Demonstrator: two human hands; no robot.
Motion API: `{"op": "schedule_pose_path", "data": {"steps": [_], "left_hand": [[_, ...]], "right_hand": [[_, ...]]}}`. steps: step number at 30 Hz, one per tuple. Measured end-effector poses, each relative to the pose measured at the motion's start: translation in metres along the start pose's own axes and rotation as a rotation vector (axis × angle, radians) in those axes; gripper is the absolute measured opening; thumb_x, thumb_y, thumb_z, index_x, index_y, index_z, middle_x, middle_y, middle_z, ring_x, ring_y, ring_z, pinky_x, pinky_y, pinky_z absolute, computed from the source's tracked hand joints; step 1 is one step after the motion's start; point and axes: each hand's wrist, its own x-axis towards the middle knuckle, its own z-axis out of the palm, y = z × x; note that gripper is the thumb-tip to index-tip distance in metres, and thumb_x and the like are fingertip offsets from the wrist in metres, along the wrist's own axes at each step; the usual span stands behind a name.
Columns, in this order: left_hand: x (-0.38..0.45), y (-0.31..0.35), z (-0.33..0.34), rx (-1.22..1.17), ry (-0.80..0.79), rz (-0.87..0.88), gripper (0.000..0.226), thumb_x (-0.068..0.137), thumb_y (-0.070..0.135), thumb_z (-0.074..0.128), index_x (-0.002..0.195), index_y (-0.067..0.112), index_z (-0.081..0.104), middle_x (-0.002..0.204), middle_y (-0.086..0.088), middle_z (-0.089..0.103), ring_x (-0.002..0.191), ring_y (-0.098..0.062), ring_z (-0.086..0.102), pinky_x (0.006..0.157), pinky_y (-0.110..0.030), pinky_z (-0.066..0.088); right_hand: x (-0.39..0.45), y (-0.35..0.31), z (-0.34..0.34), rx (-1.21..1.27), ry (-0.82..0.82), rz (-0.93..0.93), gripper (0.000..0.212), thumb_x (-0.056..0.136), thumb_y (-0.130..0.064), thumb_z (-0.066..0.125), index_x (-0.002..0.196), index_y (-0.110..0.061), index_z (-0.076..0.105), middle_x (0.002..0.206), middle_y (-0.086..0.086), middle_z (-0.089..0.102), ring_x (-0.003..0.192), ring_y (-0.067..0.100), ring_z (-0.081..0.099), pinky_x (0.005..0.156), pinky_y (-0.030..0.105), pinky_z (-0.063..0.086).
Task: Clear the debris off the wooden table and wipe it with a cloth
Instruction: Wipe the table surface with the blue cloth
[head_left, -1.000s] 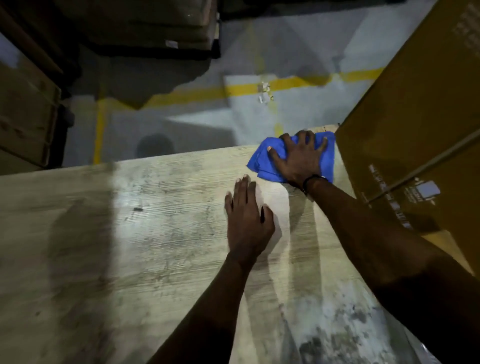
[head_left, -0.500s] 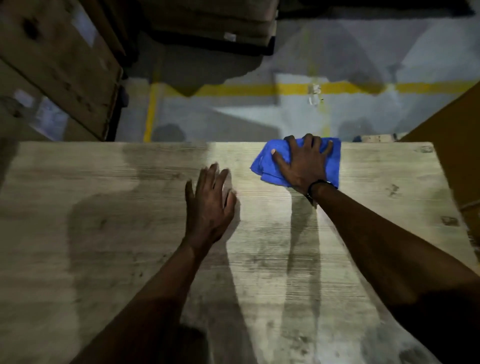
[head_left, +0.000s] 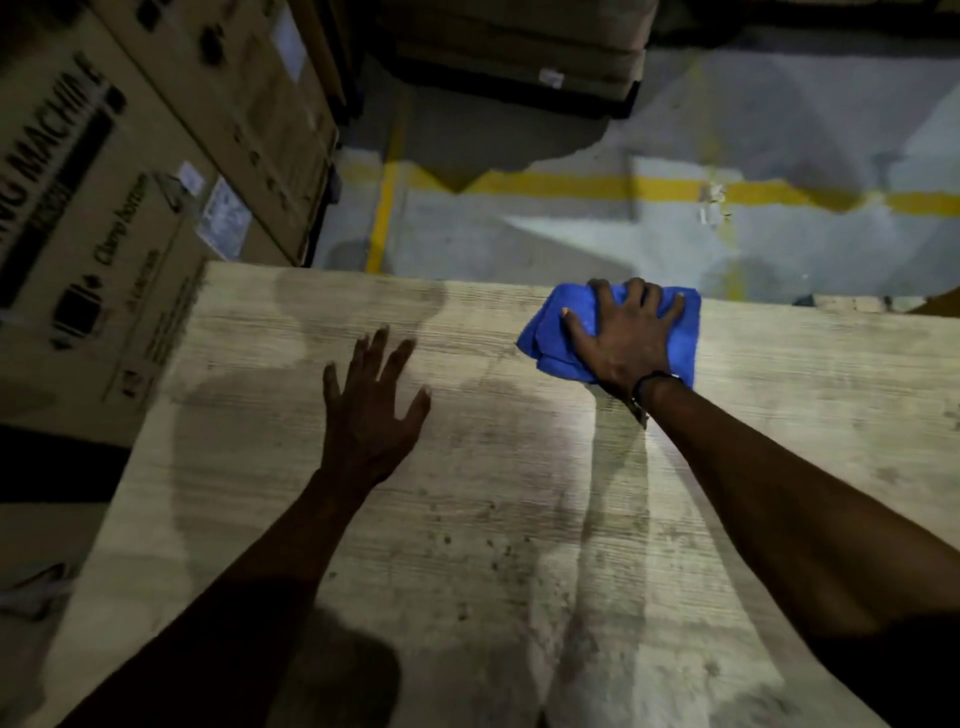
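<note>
Closest to the camera, the wooden worktop (head_left: 467, 519) fills most of the view, pale grain with dark specks and smudges, especially around 5 o'clock. Both forearms reach out over it. The left hand (head_left: 371, 410) sits around the middle of the view, grip spread wide with fingers straight and fanned apart, palm down over the wood; can't tell if it's actually touching the surface or just above it. Further out at about 1 o'clock, the right hand (head_left: 626, 338) is pressing down on the blue cloth (head_left: 550, 338), fingers splayed across the bunched fabric, a dark band at the wrist. The cloth is right at the worktop's far edge. Past that edge there's grey floor with a yellow line (head_left: 597, 187) running across. Over at 10 o'clock, a big cardboard box (head_left: 104, 208) with printed lettering stands just beside the worktop's left corner.
</note>
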Motion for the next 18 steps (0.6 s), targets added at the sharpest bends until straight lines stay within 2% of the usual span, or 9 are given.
{"op": "schedule_pose_path", "data": {"steps": [5,12,18], "left_hand": [[0.001,-0.044,-0.012,-0.002,0.014,0.006,0.069,0.100,0.066,0.038,0.163,0.038,0.030,0.176,0.007,0.014,0.163,-0.020,0.013,0.127,-0.062,0.009],[0.001,-0.045,-0.009,0.023,0.076,-0.010,0.067,0.098,0.062,0.044,0.161,0.038,0.035,0.174,0.008,0.020,0.161,-0.018,0.020,0.125,-0.059,0.013],[0.000,-0.048,-0.003,-0.017,0.131,0.011,0.068,0.097,0.058,0.051,0.160,0.037,0.037,0.173,0.008,0.023,0.161,-0.017,0.021,0.125,-0.062,0.014]], "right_hand": [[0.001,-0.037,0.004,0.025,-0.011,-0.029,0.070,0.098,-0.075,0.029,0.146,-0.027,0.048,0.133,0.021,0.050,0.136,0.041,0.039,0.119,0.076,0.011],[0.005,-0.060,0.010,-0.006,-0.021,-0.026,0.071,0.098,-0.074,0.029,0.147,-0.026,0.046,0.133,0.022,0.050,0.134,0.042,0.041,0.119,0.076,0.012],[0.007,-0.088,0.019,-0.018,0.019,-0.040,0.070,0.098,-0.074,0.029,0.139,-0.021,0.050,0.127,0.025,0.051,0.127,0.045,0.046,0.117,0.077,0.015]]}}
